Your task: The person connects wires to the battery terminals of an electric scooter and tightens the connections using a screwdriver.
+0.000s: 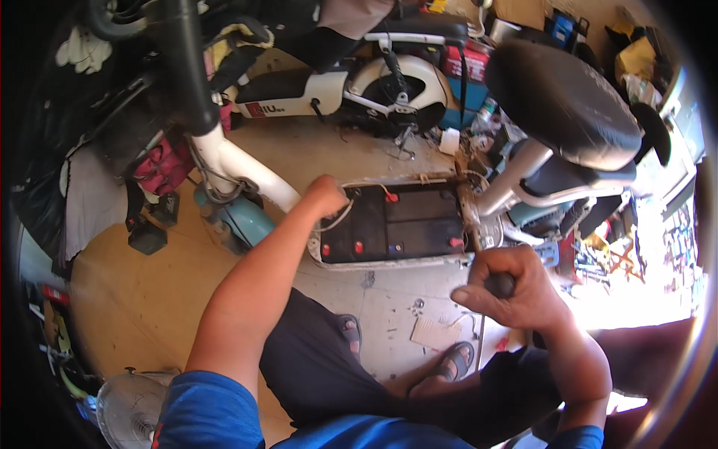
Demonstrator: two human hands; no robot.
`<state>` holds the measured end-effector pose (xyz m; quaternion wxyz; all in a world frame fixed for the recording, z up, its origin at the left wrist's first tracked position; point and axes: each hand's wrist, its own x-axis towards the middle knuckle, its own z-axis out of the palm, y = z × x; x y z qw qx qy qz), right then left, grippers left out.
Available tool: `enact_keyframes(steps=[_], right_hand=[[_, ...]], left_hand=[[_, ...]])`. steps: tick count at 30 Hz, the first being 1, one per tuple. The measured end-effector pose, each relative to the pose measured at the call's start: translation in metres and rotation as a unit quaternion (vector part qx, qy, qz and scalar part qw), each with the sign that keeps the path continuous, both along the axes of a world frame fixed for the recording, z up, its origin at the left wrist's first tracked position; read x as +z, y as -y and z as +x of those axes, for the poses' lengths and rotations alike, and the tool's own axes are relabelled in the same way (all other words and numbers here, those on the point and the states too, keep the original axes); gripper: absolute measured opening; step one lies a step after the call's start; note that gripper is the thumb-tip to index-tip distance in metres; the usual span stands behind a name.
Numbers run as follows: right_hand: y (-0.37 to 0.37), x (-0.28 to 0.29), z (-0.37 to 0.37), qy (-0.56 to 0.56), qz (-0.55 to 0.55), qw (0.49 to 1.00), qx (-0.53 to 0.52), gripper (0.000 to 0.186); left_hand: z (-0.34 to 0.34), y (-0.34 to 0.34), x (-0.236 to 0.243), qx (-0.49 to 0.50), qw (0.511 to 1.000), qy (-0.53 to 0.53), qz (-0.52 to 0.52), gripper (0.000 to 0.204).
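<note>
The batteries (393, 223), black blocks with red terminal caps, sit side by side in the open floor tray (389, 260) of the scooter (523, 176); likely heavy, rigid, best gripped low at the case edges. Left hand (327, 196) rests fisted at the tray's left end by the wires (338, 217). Right hand (510, 288) is clenched around a dark tool handle (499, 284) just beside the tray.

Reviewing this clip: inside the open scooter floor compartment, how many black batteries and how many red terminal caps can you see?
Black batteries in the open compartment: 4
Red terminal caps: 4 visible
Total: 8
The left hand rests at the compartment's left end; the right hand grips a dark tool handle.
</note>
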<state>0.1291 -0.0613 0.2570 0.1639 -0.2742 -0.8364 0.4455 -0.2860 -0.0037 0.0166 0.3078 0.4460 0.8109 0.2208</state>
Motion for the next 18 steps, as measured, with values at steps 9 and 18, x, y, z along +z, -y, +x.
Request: enact_keyframes(steps=[9,18], right_hand=[[0.048,-0.002,0.096,-0.173,-0.032,0.977,-0.119,0.026],[0.049,-0.002,0.129,-0.204,0.039,0.929,-0.306,0.066]], left_hand=[[0.124,0.043,0.127,-0.211,0.960,0.186,0.006,0.018],[0.284,0.049,-0.047,-0.596,0.787,-0.023,-0.159,0.022]])
